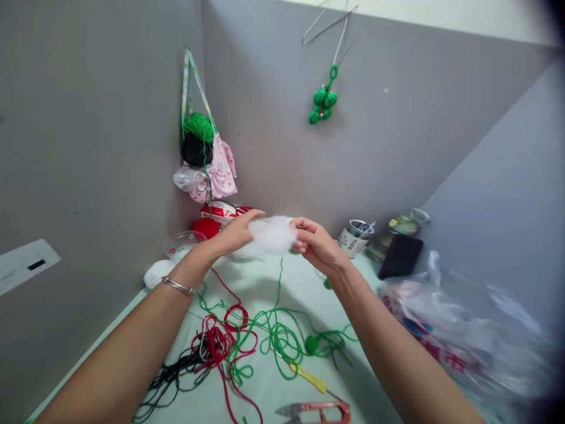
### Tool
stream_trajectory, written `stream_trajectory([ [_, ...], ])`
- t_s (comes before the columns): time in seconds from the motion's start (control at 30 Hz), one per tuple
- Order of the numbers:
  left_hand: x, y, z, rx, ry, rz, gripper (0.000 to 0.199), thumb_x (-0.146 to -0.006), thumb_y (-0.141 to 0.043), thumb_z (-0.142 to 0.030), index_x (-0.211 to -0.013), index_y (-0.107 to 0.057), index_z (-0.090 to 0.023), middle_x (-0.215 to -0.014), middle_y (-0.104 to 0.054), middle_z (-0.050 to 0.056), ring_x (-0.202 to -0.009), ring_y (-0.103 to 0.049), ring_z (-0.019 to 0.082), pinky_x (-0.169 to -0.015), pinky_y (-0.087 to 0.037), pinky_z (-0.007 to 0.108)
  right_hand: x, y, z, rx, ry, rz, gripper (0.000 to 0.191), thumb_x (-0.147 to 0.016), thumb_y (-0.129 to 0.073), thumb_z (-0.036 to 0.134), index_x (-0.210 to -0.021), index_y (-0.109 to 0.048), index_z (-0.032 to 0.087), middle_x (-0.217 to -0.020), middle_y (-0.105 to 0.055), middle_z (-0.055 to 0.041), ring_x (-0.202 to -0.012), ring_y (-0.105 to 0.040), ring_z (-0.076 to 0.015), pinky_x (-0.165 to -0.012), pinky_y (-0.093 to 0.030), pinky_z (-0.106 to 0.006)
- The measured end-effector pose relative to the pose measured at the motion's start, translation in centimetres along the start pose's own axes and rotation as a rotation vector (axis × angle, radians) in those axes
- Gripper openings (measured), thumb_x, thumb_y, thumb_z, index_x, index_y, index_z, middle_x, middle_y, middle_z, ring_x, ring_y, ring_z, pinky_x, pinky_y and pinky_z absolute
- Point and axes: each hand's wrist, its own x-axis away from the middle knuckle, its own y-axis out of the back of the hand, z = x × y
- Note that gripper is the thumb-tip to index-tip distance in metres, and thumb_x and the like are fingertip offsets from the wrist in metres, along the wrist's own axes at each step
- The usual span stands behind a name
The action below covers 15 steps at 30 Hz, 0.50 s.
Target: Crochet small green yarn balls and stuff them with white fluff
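A blurred tuft of white stuffing [273, 235] is stretched between my two hands above the back of the table. At its left end my left hand [236, 231] grips the fluff, a bracelet on that wrist. From the right, my right hand [316, 242] pinches the other end with bent fingers. Loose green yarn [282, 338] lies tangled below, with a small green ball [311, 344] in it. Red yarn [216, 341] and black yarn [176, 377] are heaped to the left. A yellow-handled crochet hook [309, 377] rests by the orange thread snips [324, 411].
A plastic bag [463, 335] fills the right side, near a dark phone [401, 257] leaning on a jug [388, 235]. A tin [354, 238] stands at the back. On the wall hang a yarn bag [223, 171] and green crocheted pieces [323, 105]. White fluff [155, 274] lies left.
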Motion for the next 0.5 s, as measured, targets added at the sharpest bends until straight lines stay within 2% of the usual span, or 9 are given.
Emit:
stream_trajectory([
  [0.03,0.7,0.0,-1.1,0.058,0.016,0.005,0.045,-0.102,-0.048,-0.051,-0.131,-0.06,-0.019,-0.12,-0.068,0.012,-0.093,-0.068,0.02,-0.073,-0.057,0.032,0.0,0.0,-0.5,0.018,0.008,-0.027,0.033,-0.06,-0.087,0.036,-0.078,-0.065,0.02,-0.064,-0.053,0.0053,-0.052,-0.04,-0.0063,-0.049,-0.034,-0.022],
  [0.1,2.3,-0.4,-2.8,0.168,0.059,0.049,0.059,-0.102,-0.033,-0.062,-0.122,-0.065,-0.017,-0.095,-0.071,0.009,-0.069,-0.063,0.016,-0.054,-0.048,0.026,0.5,-0.2,-1.6,0.059,0.03,-0.074,0.035,-0.061,-0.085,0.04,-0.08,-0.064,0.02,-0.065,-0.054,0.0048,-0.054,-0.043,-0.0071,-0.052,-0.036,-0.023],
  [0.13,3.2,-0.8,-3.5,0.211,0.075,0.074,0.061,-0.098,-0.037,-0.066,-0.114,-0.068,-0.015,-0.083,-0.068,0.006,-0.06,-0.057,0.015,-0.048,-0.042,0.025,0.9,-0.4,-2.0,0.086,0.042,-0.096,0.036,-0.063,-0.084,0.044,-0.08,-0.064,0.02,-0.066,-0.055,0.004,-0.055,-0.044,-0.0078,-0.053,-0.037,-0.023],
  [0.2,4.6,-2.0,-4.4,0.281,0.101,0.093,0.053,-0.087,-0.059,-0.065,-0.103,-0.068,-0.015,-0.071,-0.061,0.0,-0.051,-0.047,0.011,-0.044,-0.034,0.023,2.4,-1.1,-2.5,0.153,0.063,-0.124,0.037,-0.071,-0.078,0.051,-0.087,-0.067,0.019,-0.078,-0.064,-0.0011,-0.063,-0.052,-0.0114,-0.057,-0.042,-0.025],
  [0.3,6.3,-4.2,-5.5,0.362,0.142,0.041,0.045,-0.079,-0.068,-0.056,-0.098,-0.065,-0.015,-0.065,-0.053,-0.004,-0.048,-0.04,0.008,-0.045,-0.028,0.022,5.9,-2.5,-2.3,0.276,0.115,-0.12,0.044,-0.082,-0.07,0.054,-0.115,-0.07,0.025,-0.121,-0.07,-0.0081,-0.102,-0.063,-0.0204,-0.08,-0.052,-0.032],
  [0.37,7.5,-5.3,-6.6,0.405,0.168,0.009,0.044,-0.079,-0.067,-0.054,-0.099,-0.065,-0.015,-0.065,-0.053,-0.004,-0.048,-0.04,0.008,-0.046,-0.029,0.022,8.5,-3.4,-1.9,0.437,0.211,-0.053,0.056,-0.082,-0.073,0.048,-0.133,-0.062,0.029,-0.144,-0.06,-0.0076,-0.129,-0.054,-0.024,-0.1,-0.049,-0.036],
  [0.4,8.2,-5.7,-7.2,0.423,0.176,0.004,0.044,-0.078,-0.068,-0.052,-0.1,-0.066,-0.014,-0.066,-0.054,-0.004,-0.049,-0.041,0.009,-0.047,-0.03,0.022,9.8,-3.7,-1.8,0.513,0.265,-0.024,0.061,-0.08,-0.075,0.044,-0.137,-0.059,0.029,-0.149,-0.056,-0.0077,-0.133,-0.051,-0.0247,-0.103,-0.047,-0.037],
  [0.43,9.0,-5.8,-7.9,0.438,0.178,0.006,0.044,-0.076,-0.071,-0.051,-0.1,-0.068,-0.014,-0.067,-0.057,-0.003,-0.051,-0.043,0.009,-0.049,-0.032,0.023,11.0,-3.8,-1.7,0.55,0.302,-0.023,0.063,-0.078,-0.075,0.039,-0.138,-0.059,0.029,-0.148,-0.057,-0.0084,-0.13,-0.054,-0.025,-0.101,-0.049,-0.038],
  [0.5,10.7,-5.6,-9.4,0.456,0.161,0.003,0.046,-0.073,-0.077,-0.05,-0.103,-0.071,-0.015,-0.074,-0.064,0.0,-0.055,-0.048,0.011,-0.051,-0.034,0.023,13.6,-3.6,-1.7,0.491,0.31,-0.115,0.054,-0.076,-0.069,0.03,-0.13,-0.064,0.027,-0.129,-0.066,-0.0084,-0.104,-0.063,-0.0226,-0.083,-0.053,-0.035],
])
